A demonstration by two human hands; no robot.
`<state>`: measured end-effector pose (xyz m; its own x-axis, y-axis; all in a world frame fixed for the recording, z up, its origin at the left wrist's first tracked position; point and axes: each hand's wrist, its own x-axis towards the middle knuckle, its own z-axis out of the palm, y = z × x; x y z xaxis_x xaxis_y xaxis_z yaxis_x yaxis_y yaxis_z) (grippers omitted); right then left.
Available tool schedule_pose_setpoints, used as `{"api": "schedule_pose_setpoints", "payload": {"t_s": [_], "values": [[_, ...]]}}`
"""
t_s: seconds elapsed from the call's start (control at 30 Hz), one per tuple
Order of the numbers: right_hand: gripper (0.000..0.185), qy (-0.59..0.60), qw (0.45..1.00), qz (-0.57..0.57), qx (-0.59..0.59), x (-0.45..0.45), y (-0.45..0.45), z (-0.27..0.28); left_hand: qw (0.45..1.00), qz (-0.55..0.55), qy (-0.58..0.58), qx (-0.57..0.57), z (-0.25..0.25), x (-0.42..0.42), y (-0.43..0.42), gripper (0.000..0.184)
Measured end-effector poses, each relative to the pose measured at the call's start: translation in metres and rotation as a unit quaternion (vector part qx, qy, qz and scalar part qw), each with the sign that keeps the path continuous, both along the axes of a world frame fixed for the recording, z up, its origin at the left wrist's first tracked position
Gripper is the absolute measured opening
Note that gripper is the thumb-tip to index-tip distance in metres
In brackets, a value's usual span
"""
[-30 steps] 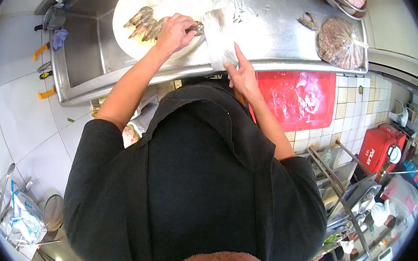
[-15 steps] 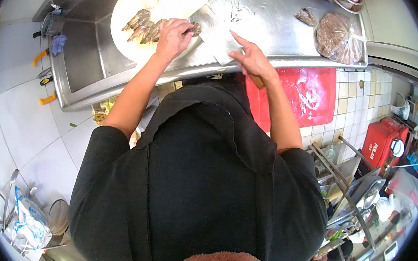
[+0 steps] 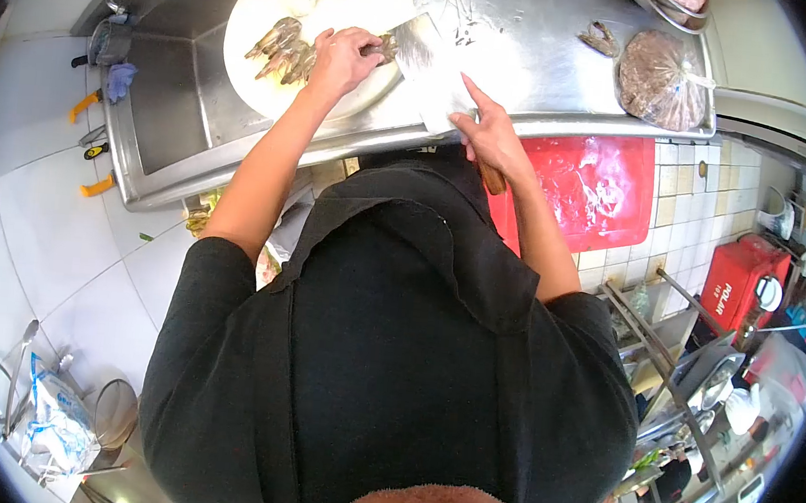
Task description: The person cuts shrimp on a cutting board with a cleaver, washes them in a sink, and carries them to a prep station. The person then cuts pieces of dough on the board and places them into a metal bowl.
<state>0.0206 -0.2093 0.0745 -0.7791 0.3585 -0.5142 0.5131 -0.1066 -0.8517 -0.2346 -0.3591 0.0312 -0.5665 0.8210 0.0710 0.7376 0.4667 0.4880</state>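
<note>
**Cleaver [image 3: 432,74] just right of held shrimp [image 3: 389,48]**

Left hand [image 3: 345,61], grip narrow, holds the shrimp at the round board's [image 3: 372,4] right edge. Right hand [image 3: 493,143], near-right, holds the cleaver's handle; its blade slants far-left toward the shrimp.

This is a kitchen, and a commercial-looking one — a long steel counter [image 3: 547,82] runs into a deep steel sink [image 3: 157,105]; prawns [image 3: 284,50] lie on a round white board [image 3: 377,5] with a cleaver [image 3: 430,77] at its edge; tiles [image 3: 666,203] show beyond the counter's front. Metal racks [image 3: 666,366] with pans, a red box [image 3: 741,281] marked POLAR and other people [image 3: 676,477], small and blurred, fill the right side; a mesh strainer [image 3: 116,410] sits at lower left.
</note>
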Motion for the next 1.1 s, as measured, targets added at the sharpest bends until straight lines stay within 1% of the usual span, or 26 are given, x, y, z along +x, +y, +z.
{"api": "schedule_pose_setpoints", "payload": {"t_s": [0.13, 0.27, 0.37, 0.47, 0.57, 0.6, 0.67, 0.7, 0.73, 0.77, 0.83, 0.87, 0.9, 0.97, 1.0, 1.1], "values": [[0.072, 0.025, 0.998, -0.054, 0.005, -0.021, -0.023, -0.008, 0.999, 0.008, -0.018, 0.033, -0.006, 0.001, 0.003, 0.022], [0.073, 0.112, 0.987, -0.113, 0.002, -0.050, -0.043, -0.034, 0.999, 0.030, -0.012, 0.027, -0.002, 0.007, 0.001, 0.022], [0.075, 0.115, 0.981, -0.157, -0.016, -0.068, -0.052, -0.045, 0.998, 0.043, -0.051, 0.007, -0.005, 0.006, 0.000, 0.022], [0.077, 0.105, 0.979, -0.170, 0.034, -0.088, -0.055, -0.045, 0.997, 0.047, -0.055, -0.002, -0.002, 0.007, 0.002, 0.022], [0.078, 0.080, 0.983, -0.161, 0.047, -0.092, -0.054, -0.039, 0.997, 0.068, 0.007, 0.031, -0.002, 0.014, 0.003, 0.020], [0.077, 0.105, 0.978, -0.158, 0.091, -0.089, -0.051, -0.047, 0.997, 0.074, 0.007, 0.019, -0.004, 0.014, 0.003, 0.018], [0.077, 0.158, 0.961, -0.144, 0.175, -0.075, -0.045, -0.069, 0.995, 0.084, 0.044, 0.029, -0.003, 0.018, 0.006, 0.019], [0.074, 0.141, 0.964, -0.147, 0.169, -0.069, -0.042, -0.061, 0.994, 0.091, 0.060, 0.032, -0.003, 0.023, 0.006, 0.020], [0.072, 0.123, 0.967, -0.152, 0.164, -0.060, -0.040, -0.043, 0.996, 0.075, 0.045, 0.032, 0.007, 0.028, 0.006, 0.027], [0.069, 0.105, 0.969, -0.159, 0.159, -0.052, -0.038, -0.032, 0.995, 0.061, 0.063, 0.038, 0.006, 0.033, 0.004, 0.029], [0.070, 0.093, 0.963, -0.153, 0.200, -0.035, -0.027, -0.034, 0.993, 0.023, 0.099, 0.052, -0.005, 0.038, 0.002, 0.032], [0.071, 0.085, 0.965, -0.159, 0.191, -0.027, -0.026, -0.034, 0.996, 0.017, 0.072, 0.040, -0.010, 0.035, -0.003, 0.035], [0.072, 0.078, 0.966, -0.165, 0.181, -0.021, -0.026, -0.029, 0.994, 0.026, 0.099, 0.032, -0.012, 0.030, -0.009, 0.035], [0.075, 0.058, 0.974, -0.193, 0.102, -0.006, -0.026, -0.003, 0.988, 0.037, 0.150, 0.016, -0.014, 0.019, -0.025, 0.035], [0.075, 0.037, 0.974, -0.199, 0.106, 0.002, -0.025, 0.002, 0.983, 0.042, 0.177, 0.011, -0.017, 0.012, -0.036, 0.036], [0.073, 0.041, 0.966, -0.207, 0.146, 0.028, -0.022, 0.002, 0.970, 0.050, 0.236, 0.009, -0.030, -0.018, -0.064, 0.038]]}}
